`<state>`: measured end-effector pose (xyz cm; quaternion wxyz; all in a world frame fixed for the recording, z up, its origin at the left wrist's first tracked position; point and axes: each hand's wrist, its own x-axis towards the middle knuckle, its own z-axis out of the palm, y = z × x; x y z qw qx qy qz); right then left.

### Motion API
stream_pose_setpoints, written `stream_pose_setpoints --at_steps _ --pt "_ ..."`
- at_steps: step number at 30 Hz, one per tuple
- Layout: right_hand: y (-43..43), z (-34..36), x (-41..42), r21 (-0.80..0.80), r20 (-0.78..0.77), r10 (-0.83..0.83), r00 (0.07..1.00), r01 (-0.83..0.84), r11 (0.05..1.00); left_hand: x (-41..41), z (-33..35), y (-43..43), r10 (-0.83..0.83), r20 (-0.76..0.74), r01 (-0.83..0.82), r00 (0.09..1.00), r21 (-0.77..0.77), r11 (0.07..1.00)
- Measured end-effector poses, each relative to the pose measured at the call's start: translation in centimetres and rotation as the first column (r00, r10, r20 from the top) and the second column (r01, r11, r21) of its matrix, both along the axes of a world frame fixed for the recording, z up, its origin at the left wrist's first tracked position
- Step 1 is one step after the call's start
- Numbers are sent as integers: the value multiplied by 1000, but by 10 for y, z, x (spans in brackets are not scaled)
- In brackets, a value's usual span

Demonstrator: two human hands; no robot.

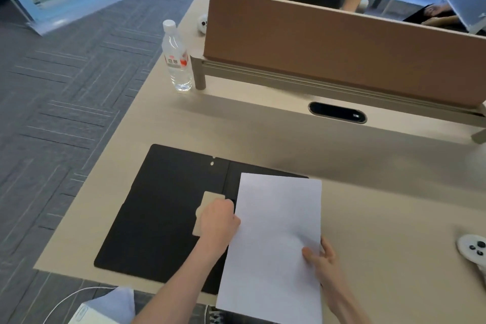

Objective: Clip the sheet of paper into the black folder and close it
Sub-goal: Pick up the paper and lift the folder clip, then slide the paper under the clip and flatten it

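At lower left of the frame the black folder (157, 208) lay open on the bench (263, 134). My left hand (219, 218) was closed at its spine, seemingly on the clip, hidden beneath it. To its right, my right hand (319, 255) pinched the sheet of paper (276, 231) by its right edge, over the folder's right half. Light and floppy, I judged; best held by its edges.

Even, soft indoor light; the pale beige wooden desk (289, 144) shows faint shadows below the brown fabric divider panel (342, 55). Slightly soft focus throughout, wide-angle bending at the edges, no harsh glare.
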<state>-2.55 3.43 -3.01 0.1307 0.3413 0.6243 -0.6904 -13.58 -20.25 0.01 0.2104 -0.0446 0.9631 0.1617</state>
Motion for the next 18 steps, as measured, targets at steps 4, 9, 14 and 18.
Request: stream_pose_setpoints --at_steps 4,9,14,18 --pt "-6 -3 -5 28 -7 -36 999 36 999 -7 11 7 -69 34 71 997 -71 995" --pt "-12 -5 -14 27 -14 -58 998 59 998 -9 2 -1 -46 30 45 998 16 999" --pt "-18 -6 -23 62 -41 -18 999 20 998 -14 -6 -11 -19 57 14 998 87 996" --pt "-20 -5 -23 112 -54 -4 999 10 994 -17 -6 -12 0 77 -8 997 108 994"
